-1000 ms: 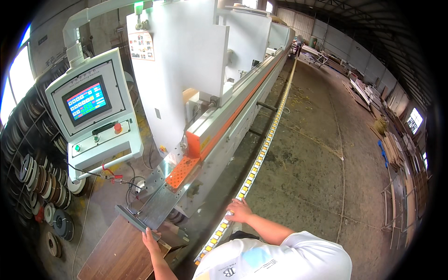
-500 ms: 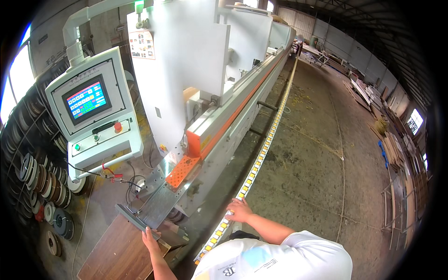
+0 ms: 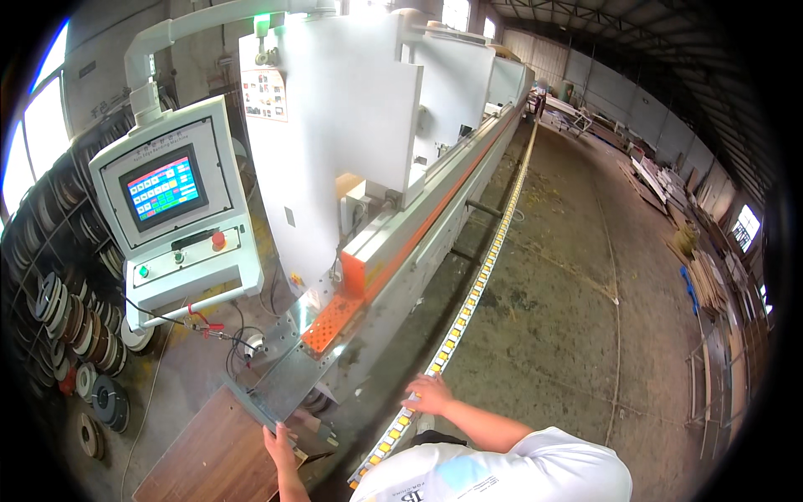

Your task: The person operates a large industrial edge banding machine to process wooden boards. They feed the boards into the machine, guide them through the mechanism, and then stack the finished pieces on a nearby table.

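At the lower left, my left hand (image 3: 281, 443) has its fingers closed round the near end of a narrow grey board (image 3: 253, 408). That board lies along the edge of a brown wood-grain panel (image 3: 196, 448), beside the metal infeed plate (image 3: 287, 381) of a long white edge banding machine (image 3: 314, 142). My right hand (image 3: 429, 393) rests on top of a long roller rail (image 3: 458, 326) with yellow rollers, its fingers laid over the rail and somewhat apart. An orange perforated guide (image 3: 335, 318) sits on the machine just past the plate.
A control panel (image 3: 180, 205) with a lit screen and a red button hangs at the left. Rolls of edging tape (image 3: 63, 309) fill a rack beyond it. Cables (image 3: 234, 339) hang near the plate. Stacked boards (image 3: 707, 289) stand along the right on the concrete floor (image 3: 560, 318).
The view has shifted slightly, so the machine and control panel appear a little lower and to the right. Both hands stay at the same things, the left with the grey board.
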A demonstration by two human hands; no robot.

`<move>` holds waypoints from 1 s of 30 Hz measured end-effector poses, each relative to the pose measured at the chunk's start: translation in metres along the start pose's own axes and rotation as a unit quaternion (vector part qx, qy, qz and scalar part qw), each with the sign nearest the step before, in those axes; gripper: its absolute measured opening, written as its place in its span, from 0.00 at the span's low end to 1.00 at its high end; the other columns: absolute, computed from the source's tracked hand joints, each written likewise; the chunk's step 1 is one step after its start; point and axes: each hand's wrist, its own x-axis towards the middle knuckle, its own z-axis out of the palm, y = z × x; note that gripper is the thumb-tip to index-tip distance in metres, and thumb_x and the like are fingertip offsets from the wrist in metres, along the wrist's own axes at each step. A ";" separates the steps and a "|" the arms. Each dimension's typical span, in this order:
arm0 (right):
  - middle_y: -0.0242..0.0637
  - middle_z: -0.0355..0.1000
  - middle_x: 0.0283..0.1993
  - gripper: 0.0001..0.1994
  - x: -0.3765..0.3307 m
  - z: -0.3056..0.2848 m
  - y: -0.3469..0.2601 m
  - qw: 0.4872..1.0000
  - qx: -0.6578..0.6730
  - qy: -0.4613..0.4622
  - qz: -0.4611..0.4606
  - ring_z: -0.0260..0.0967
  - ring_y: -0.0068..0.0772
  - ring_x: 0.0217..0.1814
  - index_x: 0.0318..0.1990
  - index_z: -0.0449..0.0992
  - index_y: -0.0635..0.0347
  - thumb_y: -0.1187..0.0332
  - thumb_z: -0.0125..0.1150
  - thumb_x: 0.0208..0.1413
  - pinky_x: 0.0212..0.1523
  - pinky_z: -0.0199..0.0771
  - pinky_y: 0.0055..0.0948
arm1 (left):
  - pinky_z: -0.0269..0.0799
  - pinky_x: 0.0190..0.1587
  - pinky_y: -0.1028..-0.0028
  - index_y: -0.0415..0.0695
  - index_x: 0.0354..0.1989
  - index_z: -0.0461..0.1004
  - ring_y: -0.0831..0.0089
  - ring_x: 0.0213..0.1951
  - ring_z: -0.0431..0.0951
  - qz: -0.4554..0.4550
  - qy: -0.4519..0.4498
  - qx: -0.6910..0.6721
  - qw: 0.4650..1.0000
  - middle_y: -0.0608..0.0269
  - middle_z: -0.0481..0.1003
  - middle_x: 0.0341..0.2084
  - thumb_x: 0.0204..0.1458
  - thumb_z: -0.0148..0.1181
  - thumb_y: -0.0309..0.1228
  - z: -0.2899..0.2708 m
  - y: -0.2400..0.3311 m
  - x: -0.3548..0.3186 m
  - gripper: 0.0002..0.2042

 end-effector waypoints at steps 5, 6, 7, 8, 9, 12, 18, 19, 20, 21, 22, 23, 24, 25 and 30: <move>0.44 0.75 0.63 0.31 0.006 -0.001 -0.045 0.971 0.201 -0.079 -0.103 0.69 0.51 0.68 0.57 0.80 0.56 0.38 0.63 0.60 0.69 0.68 0.41 | 0.76 0.37 0.70 0.37 0.55 0.70 0.69 0.32 0.80 -0.004 -0.068 0.111 0.992 0.58 0.77 0.36 0.53 0.69 0.34 0.075 0.057 -0.063 0.24; 0.45 0.74 0.64 0.32 0.003 -0.013 -0.072 0.972 0.193 -0.085 -0.106 0.70 0.50 0.68 0.59 0.79 0.58 0.39 0.63 0.60 0.67 0.69 0.42 | 0.78 0.41 0.68 0.37 0.57 0.70 0.68 0.37 0.81 -0.009 -0.081 0.147 0.986 0.57 0.78 0.40 0.49 0.72 0.34 0.086 0.070 -0.073 0.28; 0.44 0.76 0.63 0.32 0.002 -0.011 -0.084 0.963 0.225 -0.103 -0.111 0.71 0.46 0.67 0.59 0.79 0.58 0.40 0.64 0.61 0.66 0.71 0.41 | 0.76 0.47 0.65 0.38 0.59 0.69 0.64 0.43 0.80 0.070 -0.097 0.182 0.976 0.54 0.78 0.43 0.47 0.73 0.33 0.094 0.059 -0.075 0.31; 0.43 0.77 0.62 0.31 0.003 -0.007 -0.094 0.952 0.256 -0.122 -0.115 0.72 0.43 0.66 0.60 0.79 0.58 0.41 0.65 0.61 0.64 0.72 0.40 | 0.75 0.54 0.62 0.39 0.62 0.69 0.60 0.49 0.80 0.149 -0.112 0.217 0.958 0.51 0.79 0.47 0.44 0.75 0.31 0.102 0.047 -0.077 0.34; 0.42 0.78 0.60 0.30 0.003 -0.004 -0.103 0.937 0.294 -0.145 -0.117 0.73 0.40 0.64 0.59 0.79 0.58 0.42 0.65 0.61 0.64 0.72 0.38 | 0.76 0.54 0.61 0.37 0.62 0.68 0.56 0.50 0.80 0.157 -0.140 0.255 0.944 0.48 0.79 0.49 0.43 0.76 0.33 0.117 0.063 -0.087 0.36; 0.39 0.81 0.55 0.27 0.004 -0.001 -0.115 0.902 0.381 -0.189 -0.073 0.77 0.33 0.58 0.58 0.81 0.57 0.46 0.67 0.62 0.61 0.74 0.33 | 0.77 0.54 0.57 0.38 0.65 0.66 0.46 0.53 0.79 0.185 -0.200 0.359 0.893 0.45 0.76 0.53 0.40 0.79 0.41 0.139 0.069 -0.096 0.43; 0.36 0.84 0.48 0.22 0.010 0.016 -0.076 0.901 0.384 -0.161 0.122 0.80 0.28 0.49 0.53 0.83 0.58 0.50 0.68 0.63 0.51 0.78 0.30 | 0.80 0.48 0.58 0.45 0.68 0.65 0.55 0.49 0.81 0.193 -0.300 0.367 0.859 0.51 0.74 0.54 0.47 0.75 0.44 0.127 0.110 -0.050 0.40; 0.37 0.84 0.46 0.22 0.005 -0.007 -0.084 0.926 0.349 -0.122 0.080 0.81 0.29 0.47 0.52 0.84 0.59 0.50 0.68 0.62 0.49 0.79 0.30 | 0.80 0.49 0.59 0.44 0.66 0.66 0.57 0.50 0.81 0.205 -0.273 0.373 0.863 0.52 0.74 0.53 0.47 0.75 0.41 0.117 0.119 -0.029 0.37; 0.38 0.85 0.43 0.22 -0.001 -0.034 -0.086 0.945 0.315 -0.084 0.035 0.81 0.29 0.44 0.50 0.84 0.61 0.50 0.69 0.62 0.47 0.80 0.31 | 0.80 0.49 0.60 0.43 0.64 0.67 0.58 0.50 0.82 0.216 -0.246 0.381 0.865 0.53 0.73 0.53 0.48 0.75 0.38 0.109 0.126 -0.005 0.35; 0.40 0.85 0.41 0.22 -0.004 -0.033 -0.071 0.947 0.311 -0.078 0.038 0.82 0.31 0.42 0.48 0.84 0.61 0.50 0.70 0.60 0.45 0.80 0.32 | 0.80 0.48 0.60 0.44 0.63 0.68 0.58 0.48 0.82 0.262 -0.204 0.395 0.857 0.53 0.73 0.53 0.48 0.75 0.36 0.105 0.140 0.020 0.33; 0.41 0.84 0.39 0.22 -0.007 -0.028 -0.053 0.948 0.306 -0.073 0.042 0.82 0.33 0.40 0.47 0.85 0.61 0.50 0.70 0.59 0.43 0.80 0.32 | 0.80 0.47 0.59 0.46 0.62 0.69 0.57 0.46 0.82 0.305 -0.162 0.412 0.844 0.54 0.74 0.52 0.48 0.74 0.35 0.100 0.156 0.046 0.31; 0.40 0.84 0.38 0.22 -0.010 -0.034 -0.047 0.966 0.253 -0.041 0.033 0.82 0.37 0.37 0.45 0.84 0.60 0.48 0.70 0.58 0.42 0.80 0.36 | 0.79 0.46 0.59 0.46 0.61 0.69 0.57 0.45 0.82 0.325 -0.139 0.416 0.838 0.54 0.74 0.52 0.48 0.74 0.34 0.091 0.180 0.072 0.30; 0.39 0.84 0.37 0.22 -0.019 -0.047 -0.044 0.979 0.200 -0.001 0.027 0.82 0.41 0.34 0.44 0.84 0.58 0.46 0.69 0.57 0.41 0.81 0.39 | 0.78 0.46 0.58 0.47 0.61 0.70 0.56 0.44 0.81 0.349 -0.122 0.418 0.830 0.55 0.74 0.51 0.49 0.73 0.34 0.085 0.205 0.099 0.29; 0.41 0.84 0.37 0.22 -0.025 -0.057 -0.043 0.975 0.218 0.032 0.018 0.82 0.42 0.33 0.42 0.84 0.59 0.48 0.69 0.57 0.40 0.81 0.39 | 0.77 0.45 0.58 0.47 0.61 0.70 0.56 0.43 0.81 0.372 -0.085 0.426 0.820 0.56 0.75 0.49 0.49 0.72 0.35 0.085 0.231 0.123 0.29; 0.43 0.80 0.32 0.18 -0.058 -0.067 -0.009 0.955 0.260 0.139 0.044 0.81 0.37 0.30 0.39 0.81 0.64 0.55 0.70 0.59 0.32 0.81 0.34 | 0.76 0.53 0.53 0.47 0.63 0.69 0.48 0.54 0.79 0.282 0.008 0.512 0.811 0.54 0.72 0.62 0.55 0.66 0.41 0.078 0.346 0.235 0.28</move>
